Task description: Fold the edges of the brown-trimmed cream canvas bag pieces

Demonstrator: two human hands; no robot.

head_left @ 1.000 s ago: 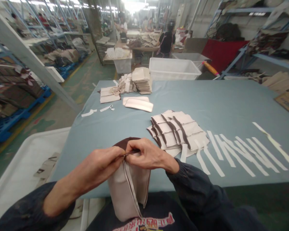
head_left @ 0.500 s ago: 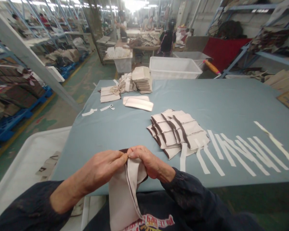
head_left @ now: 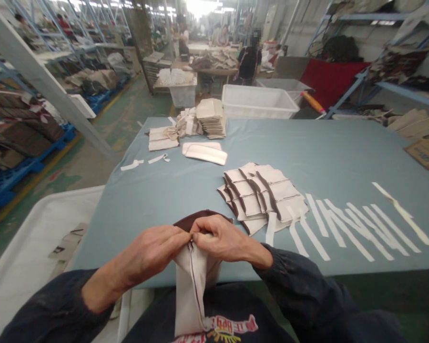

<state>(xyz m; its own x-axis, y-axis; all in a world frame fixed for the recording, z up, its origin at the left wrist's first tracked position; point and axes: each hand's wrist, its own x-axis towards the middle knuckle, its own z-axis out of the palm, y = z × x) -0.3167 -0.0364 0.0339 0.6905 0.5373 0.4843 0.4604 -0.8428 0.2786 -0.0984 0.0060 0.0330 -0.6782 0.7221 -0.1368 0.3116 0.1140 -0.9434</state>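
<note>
Both my left hand (head_left: pixel 148 253) and right hand (head_left: pixel 226 240) pinched the beige, brown-edged cloth piece (head_left: pixel 186 300) by its seam; I judged it light, limp, steadiest there.

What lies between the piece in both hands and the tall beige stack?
In the head view, two overlapping pale panels lie between the held piece and the stack.

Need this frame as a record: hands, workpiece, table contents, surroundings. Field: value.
left_hand: pinching top of beige fabric piece (left hand)
right_hand: pinching same piece, beside left fingertips (right hand)
workpiece: beige, dark edging, hanging below hands
table: blue-green surface
pile: overlapping beige pieces, dark edges
strips: white, mostly right of pile
stack: beige pieces, far side
tub: white, left of table
</note>
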